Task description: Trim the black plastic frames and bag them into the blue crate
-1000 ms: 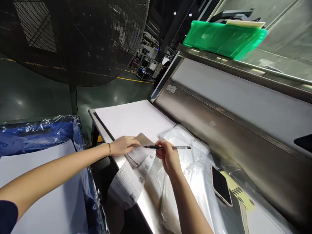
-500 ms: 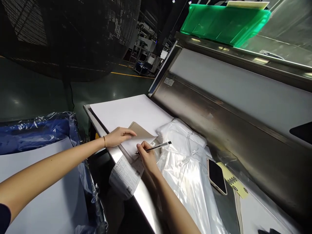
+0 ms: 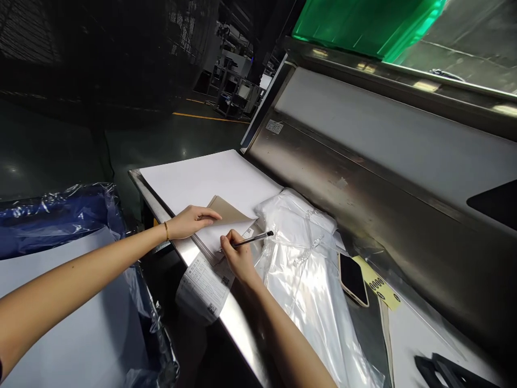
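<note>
Holds a thin pen [image 3: 254, 238] near the middle of the frame in the right hand [image 3: 239, 257], with bent fingers closed around it, and brings its lower end to the white page of a notepad [image 3: 228, 210]; cannot tell if touching with the tip. Rests the left hand [image 3: 189, 222] on the left part of the same notepad, half open, with fingers slightly curved and gripping nothing visible. Find the notepad just left of the frame centre, on a metal desk [image 3: 242, 334], partly over a large white sheet [image 3: 210, 175]. Notice below it a printed strip [image 3: 204, 288], curling over the desk edge, and to the right clear plastic bags [image 3: 311, 275], then a phone [image 3: 353, 277] beside a yellow paper [image 3: 385, 293]
</note>
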`<action>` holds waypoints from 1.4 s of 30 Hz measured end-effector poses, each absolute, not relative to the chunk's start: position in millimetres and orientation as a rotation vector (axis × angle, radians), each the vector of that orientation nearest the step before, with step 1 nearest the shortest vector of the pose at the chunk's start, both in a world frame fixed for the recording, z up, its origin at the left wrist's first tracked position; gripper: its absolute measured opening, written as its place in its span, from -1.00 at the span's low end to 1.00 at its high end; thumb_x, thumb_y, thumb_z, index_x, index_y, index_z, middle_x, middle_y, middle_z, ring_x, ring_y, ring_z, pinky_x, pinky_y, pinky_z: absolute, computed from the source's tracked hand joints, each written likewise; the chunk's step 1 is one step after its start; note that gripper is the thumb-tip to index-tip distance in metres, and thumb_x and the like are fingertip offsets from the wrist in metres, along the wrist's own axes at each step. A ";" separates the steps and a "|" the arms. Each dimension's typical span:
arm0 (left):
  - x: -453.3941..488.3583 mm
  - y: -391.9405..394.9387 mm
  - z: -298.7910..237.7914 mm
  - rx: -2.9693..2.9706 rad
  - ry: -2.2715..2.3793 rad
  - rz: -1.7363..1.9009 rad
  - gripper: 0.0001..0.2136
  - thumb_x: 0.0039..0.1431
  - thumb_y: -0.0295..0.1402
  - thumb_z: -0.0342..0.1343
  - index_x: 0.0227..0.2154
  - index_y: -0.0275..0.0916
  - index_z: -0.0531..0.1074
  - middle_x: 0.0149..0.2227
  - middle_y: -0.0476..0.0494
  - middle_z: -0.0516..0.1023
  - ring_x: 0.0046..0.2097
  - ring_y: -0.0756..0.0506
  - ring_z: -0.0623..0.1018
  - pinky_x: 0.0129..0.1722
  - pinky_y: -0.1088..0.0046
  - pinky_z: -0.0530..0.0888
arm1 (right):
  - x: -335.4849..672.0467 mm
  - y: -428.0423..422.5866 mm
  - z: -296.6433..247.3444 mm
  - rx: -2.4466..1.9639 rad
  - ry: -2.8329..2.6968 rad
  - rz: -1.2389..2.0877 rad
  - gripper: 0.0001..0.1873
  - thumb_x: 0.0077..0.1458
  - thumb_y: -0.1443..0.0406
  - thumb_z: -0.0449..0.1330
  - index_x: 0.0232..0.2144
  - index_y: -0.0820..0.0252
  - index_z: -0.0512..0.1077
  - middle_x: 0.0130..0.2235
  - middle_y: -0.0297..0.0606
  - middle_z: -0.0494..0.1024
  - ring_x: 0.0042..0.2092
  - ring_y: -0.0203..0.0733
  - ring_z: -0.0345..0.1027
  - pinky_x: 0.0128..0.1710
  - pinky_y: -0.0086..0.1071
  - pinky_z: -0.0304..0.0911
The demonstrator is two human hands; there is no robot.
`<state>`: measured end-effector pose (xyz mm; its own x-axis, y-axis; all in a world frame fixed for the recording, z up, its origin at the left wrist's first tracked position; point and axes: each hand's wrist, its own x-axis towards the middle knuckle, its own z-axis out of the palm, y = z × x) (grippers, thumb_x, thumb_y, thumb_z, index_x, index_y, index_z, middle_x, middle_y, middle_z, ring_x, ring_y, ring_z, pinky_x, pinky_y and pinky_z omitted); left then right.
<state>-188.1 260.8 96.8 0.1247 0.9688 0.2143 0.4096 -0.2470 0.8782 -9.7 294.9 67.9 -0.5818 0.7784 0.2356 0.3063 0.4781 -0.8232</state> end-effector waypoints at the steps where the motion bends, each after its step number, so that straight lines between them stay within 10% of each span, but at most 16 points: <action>1: -187.9 261.0 97.0 1.748 1.342 1.087 -0.79 0.13 -0.32 -0.02 -0.22 -0.29 0.37 -0.14 -0.14 0.45 -0.06 -0.12 0.41 -0.04 0.12 0.29 | -9.4 295.2 67.8 -0.886 -2.126 1.006 -0.77 0.12 0.21 0.03 -0.34 0.29 0.34 -0.40 -0.35 0.40 -0.44 -0.37 0.30 -0.45 -0.41 0.27; 12: -185.3 258.7 94.6 1.720 1.348 1.115 -0.78 0.13 -0.31 -0.03 -0.21 -0.29 0.37 -0.13 -0.14 0.45 -0.07 -0.12 0.41 -0.04 0.13 0.30 | -1.5 297.9 74.9 -0.876 -2.148 0.815 -0.74 0.15 0.20 -0.03 -0.24 0.29 0.30 -0.42 -0.36 0.39 -0.51 -0.41 0.28 -0.54 -0.46 0.26; 20: -186.3 256.9 92.5 1.687 1.329 1.131 -0.76 0.14 -0.29 -0.04 -0.18 -0.28 0.36 -0.10 -0.15 0.43 -0.03 -0.14 0.39 -0.01 0.10 0.27 | 69.9 316.4 115.6 -0.667 -2.712 0.208 -0.73 0.09 0.18 0.05 -0.20 0.20 0.34 -0.16 -0.23 0.41 -0.07 -0.14 0.25 -0.05 -0.06 0.10; 27: -185.0 257.0 89.8 1.662 1.324 1.147 -0.77 0.13 -0.30 -0.03 -0.20 -0.28 0.37 -0.10 -0.15 0.43 -0.04 -0.13 0.40 -0.01 0.10 0.27 | 109.2 358.3 113.4 -0.732 -2.780 -0.209 -0.78 0.11 0.20 0.04 -0.26 0.23 0.34 -0.23 -0.26 0.41 -0.20 -0.22 0.30 -0.17 -0.17 0.20; 42: -182.2 253.4 86.1 1.825 1.350 1.133 -0.81 0.16 -0.35 -0.06 -0.24 -0.28 0.39 -0.16 -0.12 0.47 -0.10 -0.09 0.44 -0.08 0.20 0.35 | 105.2 324.2 126.7 -0.994 -2.515 0.026 -0.78 0.13 0.21 0.01 -0.30 0.24 0.35 -0.27 -0.28 0.43 -0.25 -0.27 0.33 -0.23 -0.25 0.25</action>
